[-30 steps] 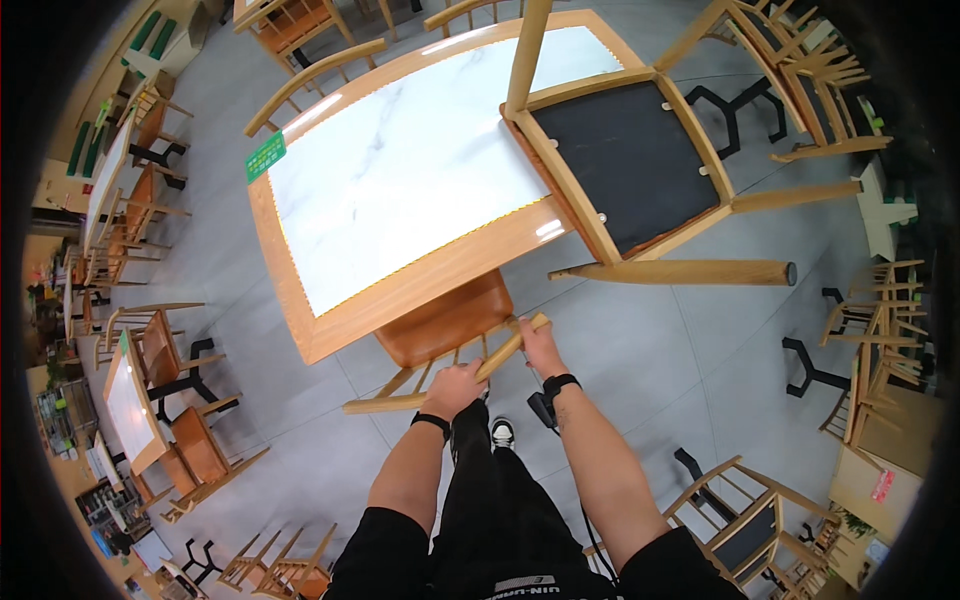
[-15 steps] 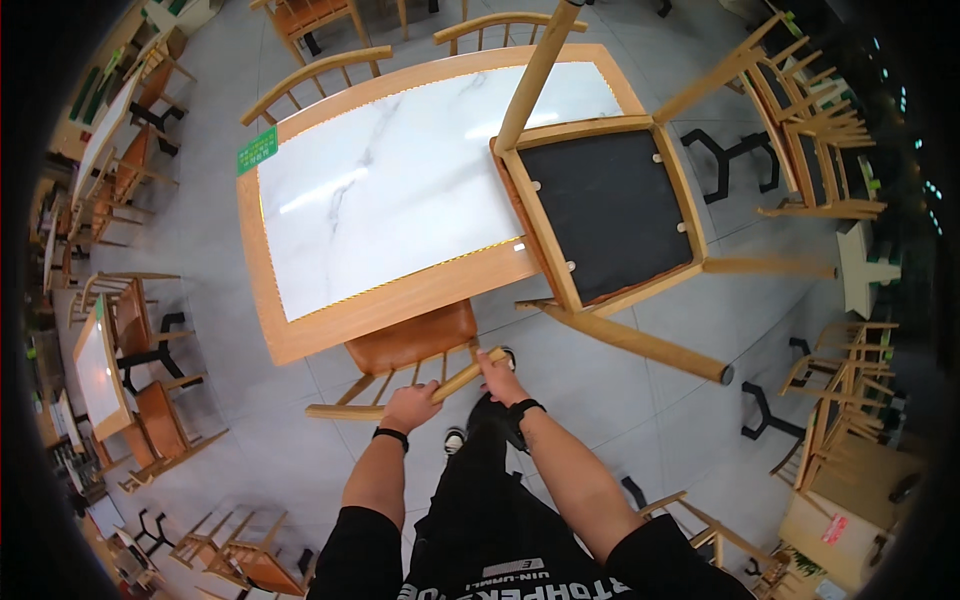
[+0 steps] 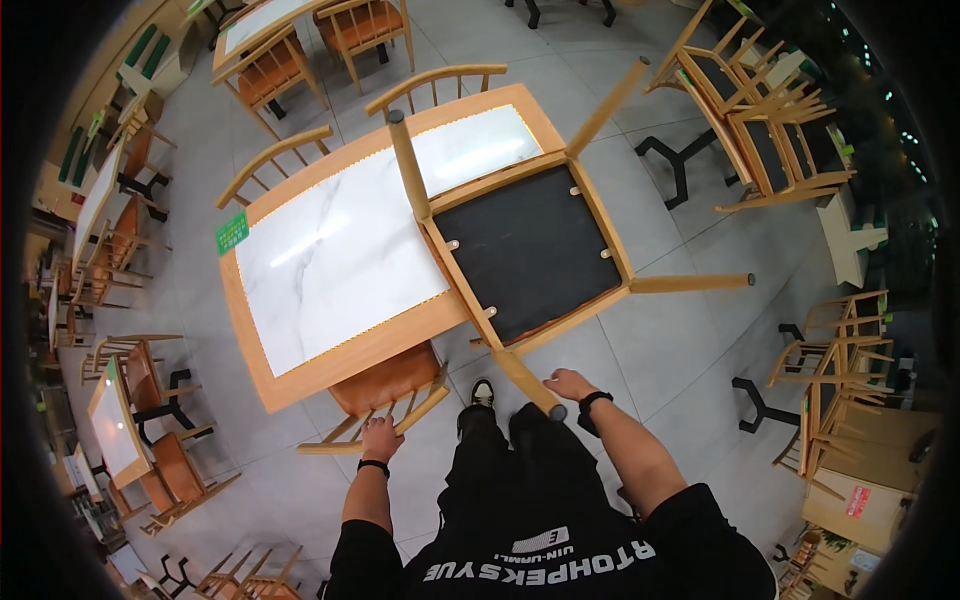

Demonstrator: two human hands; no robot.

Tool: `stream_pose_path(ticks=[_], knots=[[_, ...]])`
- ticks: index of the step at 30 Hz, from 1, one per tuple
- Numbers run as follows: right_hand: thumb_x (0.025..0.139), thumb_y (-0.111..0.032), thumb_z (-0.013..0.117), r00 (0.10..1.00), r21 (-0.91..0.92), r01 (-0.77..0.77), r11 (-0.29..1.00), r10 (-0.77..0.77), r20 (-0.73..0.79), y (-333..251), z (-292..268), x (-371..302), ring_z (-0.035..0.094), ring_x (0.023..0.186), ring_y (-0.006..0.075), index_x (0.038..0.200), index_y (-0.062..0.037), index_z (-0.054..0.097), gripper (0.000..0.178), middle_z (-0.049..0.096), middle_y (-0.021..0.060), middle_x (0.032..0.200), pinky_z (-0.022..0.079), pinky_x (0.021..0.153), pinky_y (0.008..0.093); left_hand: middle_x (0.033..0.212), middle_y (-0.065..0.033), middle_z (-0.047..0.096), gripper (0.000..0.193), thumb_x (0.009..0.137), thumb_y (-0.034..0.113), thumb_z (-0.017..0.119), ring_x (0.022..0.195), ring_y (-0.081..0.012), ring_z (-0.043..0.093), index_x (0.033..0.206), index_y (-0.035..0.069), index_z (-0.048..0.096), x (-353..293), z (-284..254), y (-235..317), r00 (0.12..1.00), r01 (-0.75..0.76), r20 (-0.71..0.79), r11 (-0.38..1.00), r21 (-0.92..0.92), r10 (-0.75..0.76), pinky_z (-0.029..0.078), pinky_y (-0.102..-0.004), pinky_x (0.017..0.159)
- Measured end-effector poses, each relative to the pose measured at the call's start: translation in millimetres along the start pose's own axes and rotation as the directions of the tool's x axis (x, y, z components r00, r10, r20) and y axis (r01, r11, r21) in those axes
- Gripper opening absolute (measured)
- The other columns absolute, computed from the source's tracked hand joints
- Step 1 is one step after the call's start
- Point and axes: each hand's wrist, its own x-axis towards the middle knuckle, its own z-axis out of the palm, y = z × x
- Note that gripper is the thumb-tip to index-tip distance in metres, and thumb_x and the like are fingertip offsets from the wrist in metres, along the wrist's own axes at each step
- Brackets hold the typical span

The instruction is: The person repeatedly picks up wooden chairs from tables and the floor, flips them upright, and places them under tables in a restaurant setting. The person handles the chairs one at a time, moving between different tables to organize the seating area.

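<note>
My left hand (image 3: 382, 438) is shut on the curved wooden backrest of a chair with an orange seat (image 3: 388, 382), which stands tucked under the near edge of a table. The table (image 3: 300, 385) has a wooden rim and a white marbled top. An upturned wooden chair (image 3: 530, 250) lies on the table's right half, its black underside up and its legs pointing outward. My right hand (image 3: 570, 383) hovers with fingers apart right beside the nearest of those legs (image 3: 530, 385); I cannot tell whether it touches it.
Two more chairs (image 3: 275, 160) stand at the table's far side. Other tables and chairs (image 3: 130, 390) fill the left. Upturned chairs (image 3: 775, 110) are stacked at upper right, black table bases (image 3: 680, 160) stand on the grey floor, and cardboard boxes (image 3: 850, 500) sit at lower right.
The orange-seated chair has slid further under the table. My right hand has left its backrest and moved right, to the upturned chair's near leg. My left hand stays on the backrest.
</note>
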Motion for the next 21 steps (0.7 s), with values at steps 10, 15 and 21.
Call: stream_pose_path(ticks=[10,15,21], knots=[[0.079,-0.033,0.067,0.929,0.364,0.194,0.911,-0.052,-0.366,-24.8,-14.6,49.5,0.058,0.105,0.0389,0.118,-0.0005,0.056,0.052,0.063,0.0218,0.110,0.047,0.088,0.0406,0.102,-0.0204,0.062,0.046,0.079,0.027,0.069,0.095,-0.0343,0.061,0.114,0.002,0.054,-52.1,-52.0,78.0,0.883,0.067,-0.306,0.739,-0.670,-0.357,0.050,-0.0401,0.081],[0.083,-0.033,0.066,0.923,0.449,0.276,0.850,-0.104,-0.370,-31.4,7.4,72.6,0.054,0.110,0.0375,0.117,-0.0057,0.058,0.044,0.061,0.0194,0.115,0.042,0.094,0.0417,0.085,-0.0143,0.068,0.032,0.086,0.028,0.064,0.083,-0.0264,0.066,0.104,0.001,0.061,-116.9,-3.0,137.4,0.854,0.309,0.043,0.438,-0.844,-0.518,0.051,-0.0356,0.076],[0.095,-0.029,0.048,0.867,0.134,0.442,0.887,-0.385,-0.316,-22.0,37.9,92.7,0.049,0.115,0.0348,0.119,-0.0079,0.058,0.033,0.057,0.0148,0.123,0.036,0.101,0.0426,0.093,-0.0175,0.068,0.038,0.086,0.036,0.063,0.093,-0.0312,0.066,0.105,0.003,0.062,-250.6,92.7,260.7,0.778,0.580,0.413,0.289,-0.761,-0.473,0.051,-0.0381,0.081]])
